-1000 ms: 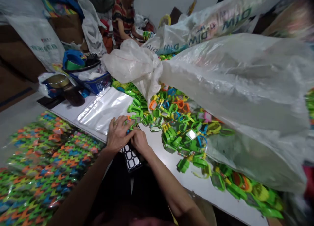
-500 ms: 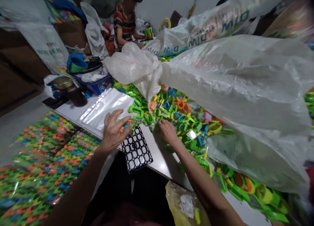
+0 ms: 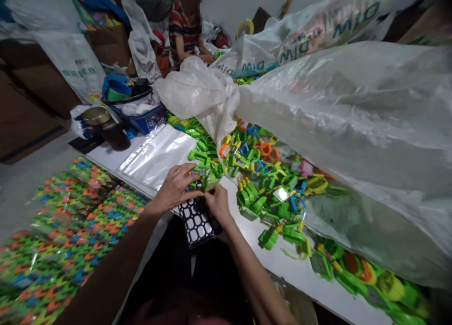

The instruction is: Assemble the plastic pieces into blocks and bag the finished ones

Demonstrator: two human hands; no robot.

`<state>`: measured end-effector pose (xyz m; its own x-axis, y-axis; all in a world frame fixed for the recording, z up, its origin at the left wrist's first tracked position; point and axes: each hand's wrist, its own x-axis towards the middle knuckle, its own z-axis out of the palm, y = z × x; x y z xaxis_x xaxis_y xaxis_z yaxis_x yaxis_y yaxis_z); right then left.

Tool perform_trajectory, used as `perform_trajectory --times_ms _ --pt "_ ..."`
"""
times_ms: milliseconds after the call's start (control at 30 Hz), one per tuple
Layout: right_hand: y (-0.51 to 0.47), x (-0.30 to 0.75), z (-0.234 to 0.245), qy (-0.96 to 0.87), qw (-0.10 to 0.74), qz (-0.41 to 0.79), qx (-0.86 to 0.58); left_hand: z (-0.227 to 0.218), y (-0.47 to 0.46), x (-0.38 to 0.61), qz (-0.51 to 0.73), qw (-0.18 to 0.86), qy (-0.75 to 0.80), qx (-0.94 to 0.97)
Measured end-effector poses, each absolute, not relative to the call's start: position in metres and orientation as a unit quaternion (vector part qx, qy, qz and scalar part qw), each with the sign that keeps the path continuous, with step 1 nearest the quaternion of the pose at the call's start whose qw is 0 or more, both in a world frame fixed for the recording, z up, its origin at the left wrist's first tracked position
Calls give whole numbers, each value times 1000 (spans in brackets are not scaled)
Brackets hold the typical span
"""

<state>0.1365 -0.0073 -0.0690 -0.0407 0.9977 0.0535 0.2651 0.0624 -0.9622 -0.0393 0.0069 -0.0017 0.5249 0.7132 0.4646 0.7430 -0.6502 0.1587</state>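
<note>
A black grid tray (image 3: 197, 224) with pale openings lies tilted at the table's near edge, above my lap. My left hand (image 3: 176, 187) reaches over its far end, fingers bent and thumb lying across the cells; what they grip is hidden. From the right, my right hand (image 3: 219, 203) meets it at the tray, fingertips pinched on a green toy watch (image 3: 211, 182). Just beyond the fingers, more green toy watches (image 3: 201, 155) are heaped. To the right of my right hand lies a loose group of green watches (image 3: 249, 195).
Clear plastic bags (image 3: 158, 151) lie flat on the left, near a blue basket (image 3: 146, 120) and a lidded jar (image 3: 115, 132). A big translucent sack (image 3: 339, 108) covers the pile's right side. Packed colourful pieces (image 3: 84, 221) fill the floor at left. Another person (image 3: 185, 28) sits opposite.
My right hand has moved left from the heap to the tray, now with a green watch. My left hand has come lower over the tray. Several green watches now lie right of the tray.
</note>
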Motion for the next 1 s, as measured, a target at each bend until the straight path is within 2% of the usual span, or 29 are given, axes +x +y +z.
perform_trajectory --times_ms 367,700,1000 --pt "8 128 -79 -749 289 244 -544 -3 8 -30 -243 46 -460 -853" --pt "0 134 -72 -681 345 349 -544 -4 6 -31 -233 44 -466 -852" --pt "0 115 -74 -759 257 230 -552 -1 5 -30 -215 48 -456 -862"
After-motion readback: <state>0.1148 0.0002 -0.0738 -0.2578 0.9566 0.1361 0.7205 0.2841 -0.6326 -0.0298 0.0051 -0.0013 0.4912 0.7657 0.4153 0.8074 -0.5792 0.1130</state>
